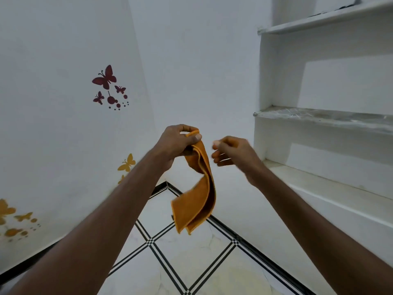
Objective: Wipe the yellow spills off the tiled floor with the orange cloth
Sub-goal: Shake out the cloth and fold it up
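The left hand (177, 141) is clenched on the top edge of the orange cloth (196, 192), pinching it between thumb and curled fingers, with a short strip of hem poking out above the thumb. From that grip the cloth hangs straight down in the air, folded lengthwise into 2 loose layers, its lower corners dangling well clear of the tiled floor (170, 262) below. The right hand (231, 153) sits just beside the grip, at about the same height, apart from the cloth and holding nothing; its fingers are loosely curled and motion-blurred, so whether thumb and forefinger meet cannot be told.

Beneath the hanging cloth, the white floor tiles are edged with black double lines that cross in small checkered squares. A faint yellow spill (191, 259) stains the tile directly under the cloth's lower end, and a second pale yellow patch (236, 279) lies nearer the person. To the left of the grip, maroon butterfly stickers (106, 81) mark the white wall, with yellow butterfly stickers (127, 163) lower down. To the right, white built-in shelves (319, 118) rise in 3 tiers.
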{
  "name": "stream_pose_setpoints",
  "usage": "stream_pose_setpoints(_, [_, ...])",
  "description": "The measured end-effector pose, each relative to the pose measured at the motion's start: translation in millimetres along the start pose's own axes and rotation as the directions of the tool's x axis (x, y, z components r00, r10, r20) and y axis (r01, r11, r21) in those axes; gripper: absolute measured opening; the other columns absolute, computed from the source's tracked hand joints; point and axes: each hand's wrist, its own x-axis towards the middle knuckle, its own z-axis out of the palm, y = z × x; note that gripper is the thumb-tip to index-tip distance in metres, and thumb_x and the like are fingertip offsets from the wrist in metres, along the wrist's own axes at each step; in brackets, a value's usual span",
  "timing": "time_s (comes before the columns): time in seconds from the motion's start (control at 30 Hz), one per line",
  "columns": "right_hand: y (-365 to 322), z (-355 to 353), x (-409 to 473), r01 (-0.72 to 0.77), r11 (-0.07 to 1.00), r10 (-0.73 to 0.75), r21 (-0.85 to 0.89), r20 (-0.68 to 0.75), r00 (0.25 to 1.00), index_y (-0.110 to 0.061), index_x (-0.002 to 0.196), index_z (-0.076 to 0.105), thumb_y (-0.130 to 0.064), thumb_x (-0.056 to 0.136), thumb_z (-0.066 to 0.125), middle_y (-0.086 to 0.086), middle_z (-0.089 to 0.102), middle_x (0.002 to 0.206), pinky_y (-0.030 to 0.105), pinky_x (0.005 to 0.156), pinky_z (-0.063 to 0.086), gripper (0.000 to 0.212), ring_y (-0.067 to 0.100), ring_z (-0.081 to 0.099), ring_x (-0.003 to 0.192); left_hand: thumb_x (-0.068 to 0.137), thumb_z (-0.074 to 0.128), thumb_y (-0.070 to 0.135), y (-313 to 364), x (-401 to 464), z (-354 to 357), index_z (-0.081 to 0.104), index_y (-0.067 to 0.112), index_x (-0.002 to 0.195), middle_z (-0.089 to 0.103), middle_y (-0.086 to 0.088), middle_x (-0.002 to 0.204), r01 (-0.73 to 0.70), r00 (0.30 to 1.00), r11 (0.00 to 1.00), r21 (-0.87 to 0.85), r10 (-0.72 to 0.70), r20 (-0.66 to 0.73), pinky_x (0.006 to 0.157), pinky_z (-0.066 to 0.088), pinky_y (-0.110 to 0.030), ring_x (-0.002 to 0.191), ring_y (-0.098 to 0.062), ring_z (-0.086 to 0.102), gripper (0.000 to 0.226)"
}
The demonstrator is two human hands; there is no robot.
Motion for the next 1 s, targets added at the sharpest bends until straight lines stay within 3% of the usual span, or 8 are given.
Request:
stream_pose_setpoints(0.1, [-2.9, 21.9, -24.1, 0.049, 0.978, -0.017, -0.204, 0.155, 0.988, -0.011, 0.114, 0.064, -0.045, 0.091, 0.072, 0.006, 0.074, 0.1, 0.027, 0.069, 0.063, 0.042, 0.02, 0.076, 0.085, 0.087, 0.074, 0.019, 9.5, -12.8, 1.1, 0.065, 0.01, 0.119, 0.072, -0.015, 0.1, 0.008, 0.997, 0.997, -0.075, -0.013, -0.075, 0.076, 0.063, -0.036, 0.087, -0.024, 0.073, 0.034])
stream_pose_setpoints(0.2, [3.5, 31.5, -39.6, 0.087, 0.953, -0.076, -0.289, 0.049, 0.996, -0.012, 0.113, 0.065, -0.035, 0.093, 0.071, 0.006, 0.073, 0.102, 0.042, 0.076, 0.066, 0.031, 0.023, 0.075, 0.084, 0.087, 0.073, 0.015, 22.5, -25.0, 2.3, 0.063, 0.005, 0.118, 0.071, -0.017, 0.1, 0.006, 0.994, 0.985, -0.17, -0.025, -0.106, 0.065, 0.062, -0.029, 0.08, -0.021, 0.073, 0.034])
stream_pose_setpoints(0.37, [-17.6, 24.0, -57.0, 0.019, 0.984, -0.027, -0.179, -0.044, 0.999, -0.007, 0.112, 0.069, -0.023, 0.101, 0.061, 0.012, 0.074, 0.102, 0.036, 0.074, 0.065, 0.021, 0.028, 0.074, 0.09, 0.087, 0.073, 0.013, 32.3, -44.3, -10.7, 0.053, 0.009, 0.129, 0.072, -0.018, 0.106, 0.026, 1.0, 0.935, -0.352, -0.022, 0.014, 0.085, 0.061, -0.039, 0.091, -0.026, 0.075, 0.047])
stream_pose_setpoints(0.47, [-31.2, 17.6, -61.9, -0.124, 0.992, 0.122, -0.028, -0.074, 0.99, -0.004, 0.108, 0.07, -0.017, 0.104, 0.057, 0.015, 0.074, 0.1, 0.031, 0.068, 0.063, 0.019, 0.029, 0.074, 0.089, 0.085, 0.077, 0.023, 12.6, -64.4, -8.7, 0.055, 0.016, 0.127, 0.073, -0.014, 0.102, 0.044, 0.998, 0.996, -0.072, -0.047, -0.038, 0.076, 0.063, -0.038, 0.084, -0.023, 0.076, 0.048])
stream_pose_setpoints(0.57, [-33.6, 13.6, -67.6, -0.152, 0.988, 0.15, -0.024, -0.072, 0.986, -0.002, 0.109, 0.07, -0.017, 0.103, 0.059, 0.012, 0.074, 0.096, 0.028, 0.067, 0.062, 0.02, 0.026, 0.075, 0.085, 0.085, 0.074, 0.038, -11.3, -86.1, 7.0, 0.072, 0.012, 0.104, 0.076, -0.007, 0.09, 0.05, 0.997, 0.988, 0.147, -0.057, 0.044, 0.071, 0.062, -0.031, 0.081, -0.018, 0.076, 0.032])
stream_pose_setpoints(0.67, [-34.2, 7.3, -75.6, -0.112, 0.986, 0.104, -0.123, -0.07, 0.992, -0.012, 0.103, 0.069, -0.017, 0.103, 0.059, 0.009, 0.075, 0.089, 0.022, 0.062, 0.061, 0.011, 0.018, 0.075, 0.076, 0.082, 0.078, 0.035, -23.5, -90.2, 22.5, 0.076, 0.011, 0.092, 0.077, -0.006, 0.084, 0.042, 0.998, 0.994, 0.103, -0.046, 0.039, 0.068, 0.061, -0.026, 0.081, -0.017, 0.075, 0.026])
stream_pose_setpoints(0.87, [-34.6, -8.7, -66.7, -0.062, 0.953, 0.024, -0.298, -0.132, 0.991, -0.001, 0.099, 0.075, -0.017, 0.099, 0.063, 0.015, 0.076, 0.089, 0.043, 0.078, 0.065, 0.02, 0.028, 0.076, 0.078, 0.08, 0.081, 0.024, -20.1, -85.8, 59.3, 0.076, 0.014, 0.088, 0.076, -0.004, 0.078, -0.084, 0.982, 0.99, 0.115, 0.101, -0.158, 0.065, 0.062, -0.028, 0.07, -0.015, 0.075, 0.014])
stream_pose_setpoints(1.0, [-29.6, -36.4, -64.2, -0.124, 0.966, 0.103, -0.228, -0.102, 0.989, 0.001, 0.096, 0.074, -0.012, 0.098, 0.062, 0.022, 0.075, 0.093, 0.042, 0.08, 0.065, 0.017, 0.031, 0.076, 0.083, 0.084, 0.077, 0.023, -12.0, -73.9, 73.1, 0.074, 0.008, 0.093, 0.075, -0.015, 0.094, 0.123, 0.991, 0.991, -0.047, -0.125, -0.04, 0.083, 0.061, -0.039, 0.086, -0.023, 0.073, 0.018])
